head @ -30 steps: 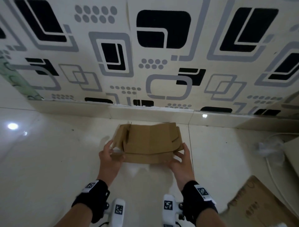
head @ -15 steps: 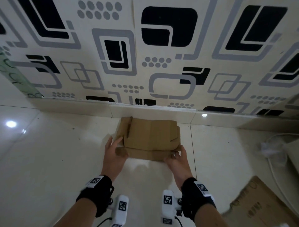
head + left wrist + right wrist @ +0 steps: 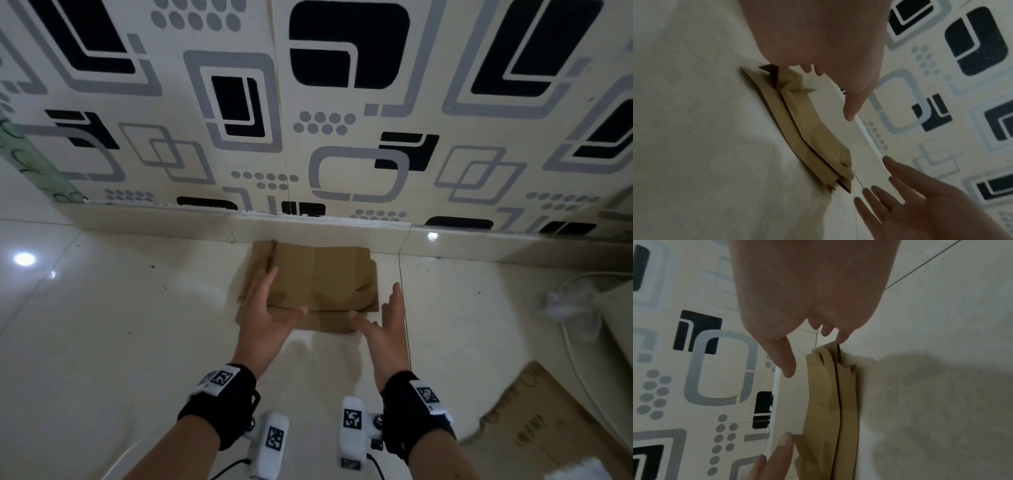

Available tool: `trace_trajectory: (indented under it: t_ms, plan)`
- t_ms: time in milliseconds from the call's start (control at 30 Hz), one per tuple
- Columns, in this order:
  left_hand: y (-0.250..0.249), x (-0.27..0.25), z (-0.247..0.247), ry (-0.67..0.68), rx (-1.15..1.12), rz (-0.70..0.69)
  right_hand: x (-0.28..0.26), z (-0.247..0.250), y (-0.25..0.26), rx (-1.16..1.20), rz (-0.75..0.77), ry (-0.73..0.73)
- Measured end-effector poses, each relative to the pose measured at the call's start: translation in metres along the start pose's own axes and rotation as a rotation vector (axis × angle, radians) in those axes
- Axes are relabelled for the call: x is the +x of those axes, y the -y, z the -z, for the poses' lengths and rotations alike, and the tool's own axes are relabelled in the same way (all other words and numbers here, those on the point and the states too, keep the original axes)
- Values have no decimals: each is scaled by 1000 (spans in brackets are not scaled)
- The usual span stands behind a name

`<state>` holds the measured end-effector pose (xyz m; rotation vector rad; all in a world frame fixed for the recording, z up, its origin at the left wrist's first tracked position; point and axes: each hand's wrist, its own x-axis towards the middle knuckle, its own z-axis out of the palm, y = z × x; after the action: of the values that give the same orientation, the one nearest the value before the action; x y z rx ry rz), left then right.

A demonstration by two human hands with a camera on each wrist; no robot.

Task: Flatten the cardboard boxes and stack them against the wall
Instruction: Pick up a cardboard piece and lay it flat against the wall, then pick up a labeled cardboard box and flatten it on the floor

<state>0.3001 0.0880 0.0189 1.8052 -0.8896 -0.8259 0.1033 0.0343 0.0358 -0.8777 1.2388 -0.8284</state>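
A flattened brown cardboard box (image 3: 322, 277) lies on the tiled floor, its far edge at the baseboard (image 3: 154, 221) of the patterned wall. In the left wrist view the cardboard (image 3: 807, 138) shows as two thin layers, and the right wrist view shows the same cardboard (image 3: 824, 402) edge-on. My left hand (image 3: 267, 308) hovers over its near left part with fingers straight and spread. My right hand (image 3: 383, 318) is open at its near right corner, fingers pointing at the wall. Neither hand holds anything. Whether the fingertips touch the cardboard I cannot tell.
Another sheet of printed cardboard (image 3: 548, 421) lies on the floor at the lower right. A white cable (image 3: 575, 359) and a crumpled plastic wrap (image 3: 565, 301) lie further right, next to a pale object (image 3: 620, 315) at the frame edge.
The cardboard moved from my grip down to the floor and against the baseboard. Both hands let go of its near edge and opened.
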Motion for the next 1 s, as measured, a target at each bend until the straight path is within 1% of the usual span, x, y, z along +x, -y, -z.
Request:
trace_trajectory:
  t_ms: [167, 333, 433, 567, 667, 733, 867, 1000]
  plan:
    - [-31, -15, -42, 129, -3, -2, -14, 26, 10, 56, 48, -16]
    - [-57, -32, -102, 266, -30, -34, -29, 82, 23, 43, 89, -109]
    - [-67, -53, -147, 369, -22, -61, -38, 124, 27, -1, 111, -191]
    - [-72, -80, -197, 418, 55, -116, -49, 162, 29, -75, 159, -292]
    - [-67, -98, -225, 439, 166, -137, -58, 186, 26, -162, 161, -370]
    - [-62, -109, -238, 459, 219, -130, -63, 202, 25, -241, 135, -429]
    - [-48, -131, -253, 525, 317, -72, -75, 229, 13, -376, -18, -558]
    - [-40, -149, -257, 672, 542, -93, -87, 256, -6, -378, -108, -649]
